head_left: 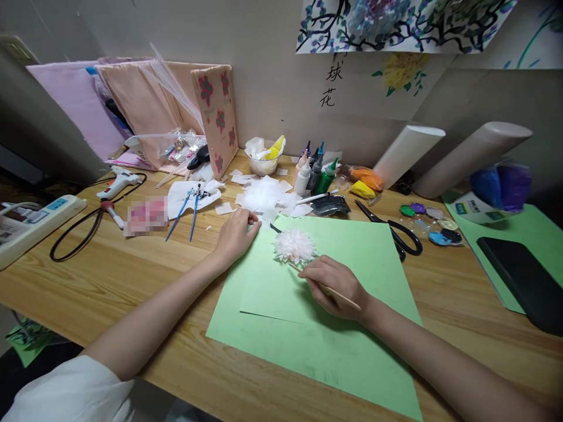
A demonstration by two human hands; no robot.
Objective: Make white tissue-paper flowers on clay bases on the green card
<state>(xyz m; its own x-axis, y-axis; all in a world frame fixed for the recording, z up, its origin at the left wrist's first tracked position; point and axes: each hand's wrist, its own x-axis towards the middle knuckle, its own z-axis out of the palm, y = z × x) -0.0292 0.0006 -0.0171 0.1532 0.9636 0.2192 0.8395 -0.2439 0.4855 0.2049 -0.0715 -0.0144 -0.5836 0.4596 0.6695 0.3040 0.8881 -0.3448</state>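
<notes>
A fluffy white-pink paper flower (294, 245) lies on the green paper (365, 351), its short dark stem (275, 228) pointing up and left. My right hand (331, 285) is closed round a slender wooden stick (338, 296), whose tip reaches the lower edge of the petals. Whether that tip carries bristles is too small to tell. To the left of the flower, my left hand (240, 234) rests at the green paper's edge with fingers curled inward. Its fingertips are partly hidden, close to a pile of white paper pieces (264, 196).
Paint bottles (315, 174) and a bowl (264, 164) stand behind the papers. Black scissors (396, 234), paint pots (433, 223) and a dark phone (523, 281) lie rightward. Leftward are blue brushes (193, 217), a glue gun (118, 180) and a power strip (41, 225).
</notes>
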